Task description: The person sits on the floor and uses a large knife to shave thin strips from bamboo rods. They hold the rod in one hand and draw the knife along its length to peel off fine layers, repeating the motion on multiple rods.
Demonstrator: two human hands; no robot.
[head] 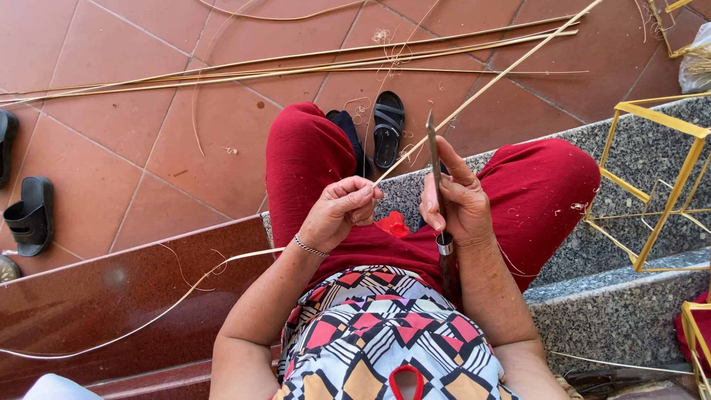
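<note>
- Person is sitting on a grey granite step (652, 163), legs in red trousers (311, 155), patterned top near bottom of the view.
- Left hand (342, 211) is closed, fingers pinching a thin bamboo strip (489, 85); a bracelet (309, 247) is sitting on that wrist.
- The strip is running from the left hand up and to the right, out of view at the top edge; behind the hand it is continuing down-left as a long curved sliver over the dark red polished step (96, 296).
- Right hand (458, 204) is gripping a knife (435, 170) w/ dark handle and metal ferrule; blade is pointing up, thumb is lying along it.
- Blade is crossing the strip just beside the left fingers; cannot tell if the edge is cutting in.
- Both hands are close together, above the lap, between the knees.
- More long bamboo strips (296, 67) are lying on the terracotta tile floor (148, 148), well apart from the hands.
- A black sandal (389, 127) is lying btw the legs on the floor, another black sandal (31, 215) at far left.
- A yellow bamboo frame (659, 185) is standing on the granite step, right of the person.
</note>
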